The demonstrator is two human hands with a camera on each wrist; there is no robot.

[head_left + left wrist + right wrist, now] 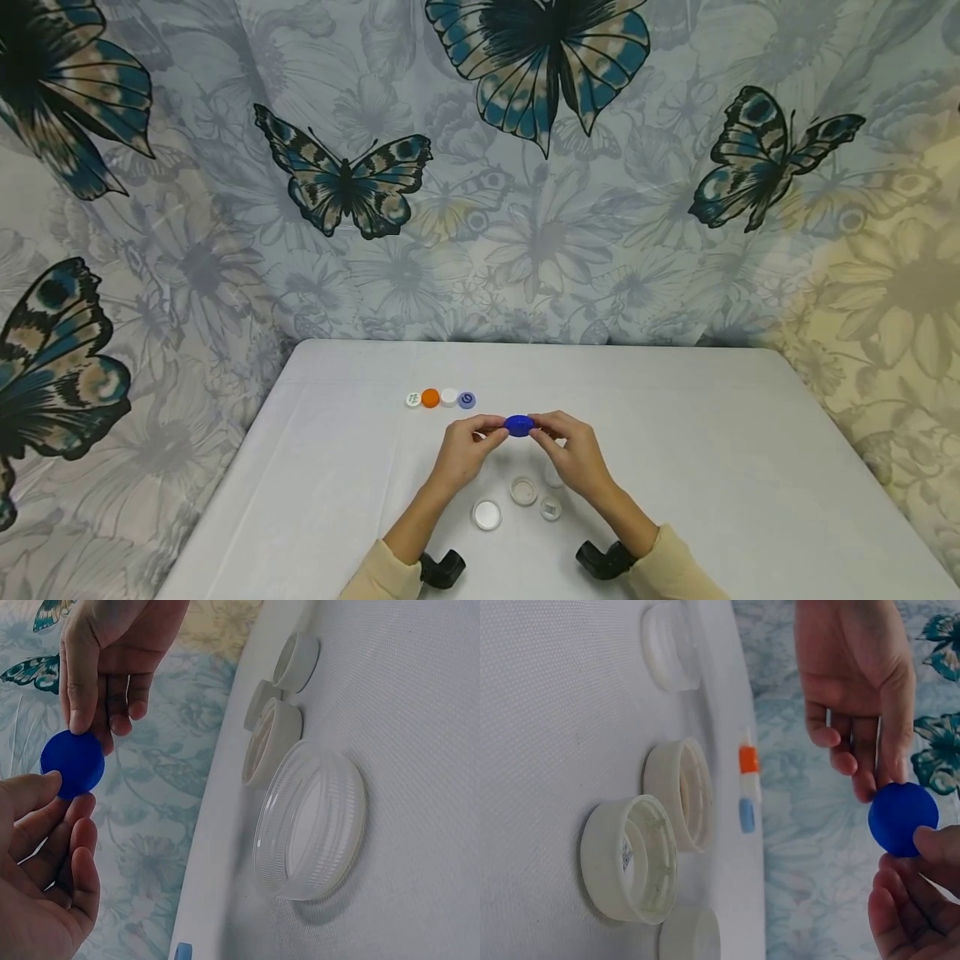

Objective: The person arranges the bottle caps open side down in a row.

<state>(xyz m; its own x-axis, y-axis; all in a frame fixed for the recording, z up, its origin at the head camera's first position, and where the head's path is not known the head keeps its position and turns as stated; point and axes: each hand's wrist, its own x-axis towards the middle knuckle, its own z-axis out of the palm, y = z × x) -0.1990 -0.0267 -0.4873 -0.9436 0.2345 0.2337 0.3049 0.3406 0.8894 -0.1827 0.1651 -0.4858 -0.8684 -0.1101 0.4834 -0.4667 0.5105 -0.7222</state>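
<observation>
A round, plain blue bottle cap (519, 426) is held up above the table between both hands. My left hand (459, 457) pinches its left edge between thumb and fingers. From the other side, my right hand (579, 457) pinches the right edge the same way. In the left wrist view the flat face of the blue cap (73, 769) is turned to the camera. The right wrist view shows the thumb of my right hand (930, 900) over the rim.
A row of caps lies beyond the hands: a white printed one (413, 400), an orange one (431, 398), a white one (449, 398), a light blue one (467, 401). Below the hands lie a translucent cap (311, 825) and several whitish caps (630, 862) on the white table (300, 467).
</observation>
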